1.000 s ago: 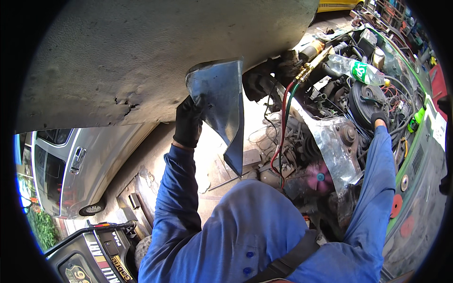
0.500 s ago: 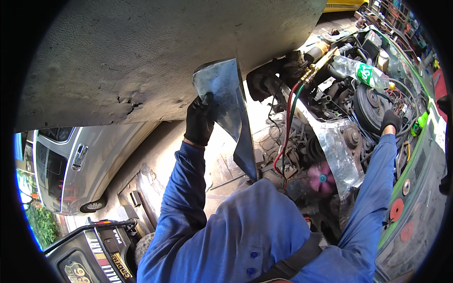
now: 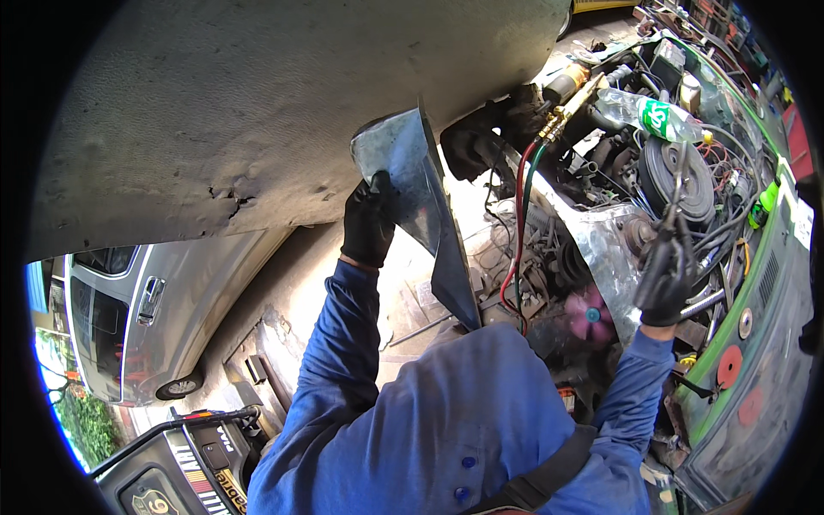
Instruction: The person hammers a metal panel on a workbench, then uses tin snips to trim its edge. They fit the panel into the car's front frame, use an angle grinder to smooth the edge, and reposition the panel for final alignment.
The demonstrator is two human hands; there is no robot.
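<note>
My left hand (image 3: pixel 369 221), in a black glove, pinches the edge of a bent piece of sheet metal (image 3: pixel 402 159). The sheet stands tilted, its narrow lower end reaching down to my raised blue-clothed knee. In my right hand (image 3: pixel 668 279), also gloved in black, is a slim, dark metal hand tool (image 3: pixel 681 184). It points up and away from my fist, over the engine bay; its exact kind I cannot make out. Just beyond its tip lie a round black coiled or ribbed part (image 3: pixel 663 176) and a clear plastic bottle with a green label (image 3: pixel 657 116).
A brass torch (image 3: pixel 562 116) with red and green hoses (image 3: pixel 520 189) rests at the bay's edge. A pink fan (image 3: pixel 587 316) sits below. A large textured panel (image 3: pixel 283 103) hangs overhead. Left stand a silver vehicle (image 3: pixel 163 300) and a dark stickered panel (image 3: pixel 163 468). Green bodywork (image 3: pixel 717 403) borders the right.
My right hand has drawn back from beside the round black part toward me and now shows the slim metal tool. My left hand still holds the sheet metal, nearly unmoved.
</note>
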